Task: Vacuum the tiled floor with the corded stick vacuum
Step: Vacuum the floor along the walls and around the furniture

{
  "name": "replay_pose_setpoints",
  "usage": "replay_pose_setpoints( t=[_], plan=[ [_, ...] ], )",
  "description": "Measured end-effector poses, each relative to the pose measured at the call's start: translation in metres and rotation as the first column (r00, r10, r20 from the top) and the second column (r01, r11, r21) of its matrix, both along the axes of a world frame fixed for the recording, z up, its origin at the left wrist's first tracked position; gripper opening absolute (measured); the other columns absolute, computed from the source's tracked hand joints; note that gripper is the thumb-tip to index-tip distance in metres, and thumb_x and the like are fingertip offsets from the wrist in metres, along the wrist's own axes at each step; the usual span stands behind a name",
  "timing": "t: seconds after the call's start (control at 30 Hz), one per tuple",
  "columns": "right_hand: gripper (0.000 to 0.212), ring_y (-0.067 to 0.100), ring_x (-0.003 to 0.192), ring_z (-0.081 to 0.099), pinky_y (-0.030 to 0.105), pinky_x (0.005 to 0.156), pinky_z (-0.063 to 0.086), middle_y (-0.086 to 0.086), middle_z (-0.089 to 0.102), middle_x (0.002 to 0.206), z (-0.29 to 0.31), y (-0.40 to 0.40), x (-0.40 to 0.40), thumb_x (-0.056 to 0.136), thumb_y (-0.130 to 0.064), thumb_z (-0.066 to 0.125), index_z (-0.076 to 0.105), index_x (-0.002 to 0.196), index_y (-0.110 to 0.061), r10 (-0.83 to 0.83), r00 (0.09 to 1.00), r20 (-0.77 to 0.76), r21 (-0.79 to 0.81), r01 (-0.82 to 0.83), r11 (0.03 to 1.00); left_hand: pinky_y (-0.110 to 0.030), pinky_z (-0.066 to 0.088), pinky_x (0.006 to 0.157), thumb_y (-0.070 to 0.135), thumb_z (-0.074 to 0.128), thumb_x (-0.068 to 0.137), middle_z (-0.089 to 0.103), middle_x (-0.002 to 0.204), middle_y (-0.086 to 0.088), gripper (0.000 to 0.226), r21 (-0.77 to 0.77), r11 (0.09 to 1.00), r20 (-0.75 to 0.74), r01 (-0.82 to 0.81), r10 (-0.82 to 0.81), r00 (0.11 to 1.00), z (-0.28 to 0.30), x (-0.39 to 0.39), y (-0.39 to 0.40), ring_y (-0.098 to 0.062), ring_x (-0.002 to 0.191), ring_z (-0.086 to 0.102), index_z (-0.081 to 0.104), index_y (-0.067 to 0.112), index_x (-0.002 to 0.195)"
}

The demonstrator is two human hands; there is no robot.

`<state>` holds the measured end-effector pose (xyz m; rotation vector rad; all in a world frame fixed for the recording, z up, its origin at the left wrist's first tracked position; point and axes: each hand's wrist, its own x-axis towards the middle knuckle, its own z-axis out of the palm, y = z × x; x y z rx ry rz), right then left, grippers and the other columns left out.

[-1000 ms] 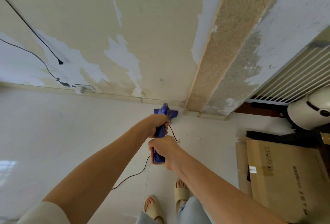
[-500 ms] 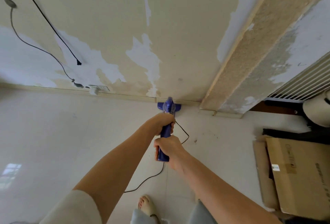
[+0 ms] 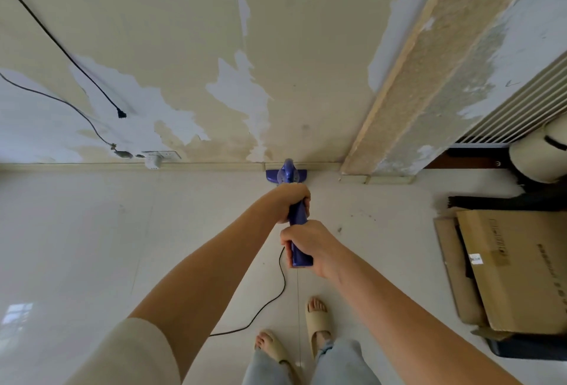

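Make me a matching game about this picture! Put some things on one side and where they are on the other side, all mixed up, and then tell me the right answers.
Things:
1. vacuum head
2. cardboard box
3. black cord
4. right hand

Places:
A. lying flat on the floor at the right
B. trailing over the tiles by the person's feet
C. against the skirting at the foot of the wall
D. gripping the near end of the blue handle

Right pairs: 1-C, 2-A, 3-B, 4-D
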<state>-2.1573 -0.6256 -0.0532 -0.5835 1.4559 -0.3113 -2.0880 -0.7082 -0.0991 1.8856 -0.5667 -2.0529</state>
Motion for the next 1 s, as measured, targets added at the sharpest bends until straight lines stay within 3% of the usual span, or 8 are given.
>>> replay_pose_setpoints(
  t=[0.17,0.37,0.5,0.63,0.73,0.83,1.0],
  plan=[
    [0.013,0.016,0.044,0.047,0.027,0.045,0.044,0.008,0.048,0.056,0.003,-0.013,-0.015,0.076,0.008,0.052,0.051,0.080,-0.005,-0.001,0.999,0.038,-0.008,0.001,1.000,-0.024,0.044,0.056,0.000,0.049,0.087,0.047,0.057,-0.004,0.013,0.016,1.000,-0.006,-0.014,0.014,1.000,0.010,-0.011,-0.009,-0.013,0.050,0.044,0.048,0.008,0.077],
    [0.017,0.016,0.040,0.044,0.022,0.041,0.043,0.008,0.046,0.054,0.000,0.002,-0.020,0.075,0.011,0.047,0.048,0.080,-0.005,0.017,0.999,0.033,0.036,-0.018,0.999,-0.024,0.043,0.051,0.005,0.047,0.091,0.046,0.059,-0.005,0.010,0.016,0.997,0.025,-0.075,0.075,0.997,0.003,-0.019,0.008,-0.013,0.049,0.041,0.046,0.007,0.081],
    [0.022,0.015,0.044,0.047,0.019,0.039,0.045,0.010,0.049,0.063,0.007,0.014,-0.015,0.076,0.010,0.048,0.050,0.094,-0.003,0.100,0.995,0.016,0.042,-0.101,0.994,-0.023,0.042,0.050,0.001,0.044,0.090,0.045,0.056,-0.005,0.013,-0.001,0.982,0.019,-0.186,0.186,0.982,0.008,-0.009,0.028,-0.012,0.049,0.040,0.047,0.007,0.079],
    [0.020,0.014,0.048,0.044,0.015,0.038,0.042,0.009,0.045,0.067,0.024,0.014,-0.006,0.079,0.011,0.048,0.048,0.094,-0.004,0.151,0.985,0.080,0.062,-0.156,0.986,-0.020,0.041,0.050,-0.001,0.044,0.090,0.044,0.039,-0.001,0.017,0.004,0.941,-0.042,-0.337,0.337,0.941,0.031,0.007,0.043,-0.009,0.042,0.039,0.049,0.007,0.076],
    [0.022,0.015,0.050,0.044,0.019,0.042,0.043,0.008,0.045,0.068,0.034,0.018,0.004,0.077,0.010,0.049,0.050,0.093,-0.004,0.190,0.973,0.128,0.069,-0.200,0.977,-0.021,0.040,0.045,0.000,0.046,0.091,0.044,0.040,-0.002,0.019,-0.005,0.898,-0.026,-0.440,0.440,0.898,0.043,0.022,0.056,-0.009,0.037,0.039,0.048,0.007,0.073],
    [0.020,0.014,0.050,0.049,0.021,0.043,0.046,0.008,0.049,0.068,0.040,0.027,0.014,0.077,0.007,0.052,0.053,0.093,-0.004,0.350,0.931,0.103,0.034,-0.355,0.934,-0.018,0.039,0.040,0.002,0.048,0.092,0.044,0.043,-0.003,0.024,0.022,0.838,-0.029,-0.545,0.545,0.838,0.051,0.040,0.077,-0.010,0.037,0.039,0.046,0.009,0.069],
    [0.020,0.013,0.049,0.053,0.025,0.047,0.048,0.006,0.054,0.065,0.046,0.049,0.047,0.078,0.002,0.055,0.056,0.097,-0.004,0.631,0.772,0.075,-0.016,-0.632,0.775,-0.018,0.040,0.040,0.001,0.047,0.091,0.044,0.045,-0.003,0.021,0.010,0.666,-0.029,-0.746,0.746,0.666,0.063,0.080,0.126,-0.010,0.038,0.040,0.047,0.009,0.072]
  ],
)
